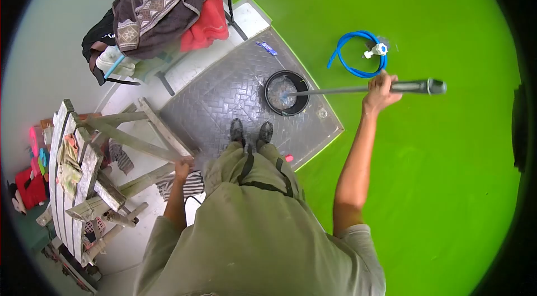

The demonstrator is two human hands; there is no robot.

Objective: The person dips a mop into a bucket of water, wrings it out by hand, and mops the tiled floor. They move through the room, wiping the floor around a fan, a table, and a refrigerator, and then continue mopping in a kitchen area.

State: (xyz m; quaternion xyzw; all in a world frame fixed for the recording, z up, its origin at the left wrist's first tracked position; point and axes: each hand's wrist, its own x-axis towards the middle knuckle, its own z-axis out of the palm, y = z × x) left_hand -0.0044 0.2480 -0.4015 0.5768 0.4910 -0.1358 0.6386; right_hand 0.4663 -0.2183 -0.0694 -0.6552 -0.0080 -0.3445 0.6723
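My right hand (382, 95) is closed around a long pole (335, 91) with a dark grip at its upper end. The pole's lower end, with something blue on it, sits in a black bucket (302, 84) holding cloudy water. What the blue end is, I cannot make out. My left hand (182, 167) is closed at the end of a beam of a weathered wooden trestle (134, 140), down at my left side. Both of my shoes stand on the grey tiled floor, just short of the bucket.
A blue hose (339, 53) with a white tap hangs on the green wall (436, 173). A rack at upper left carries a brown towel (162, 5) and a red cloth (207, 25). A blue packet (267, 48) lies on the tiled floor (212, 81). Striped cloth (193, 184) lies beside my left leg.
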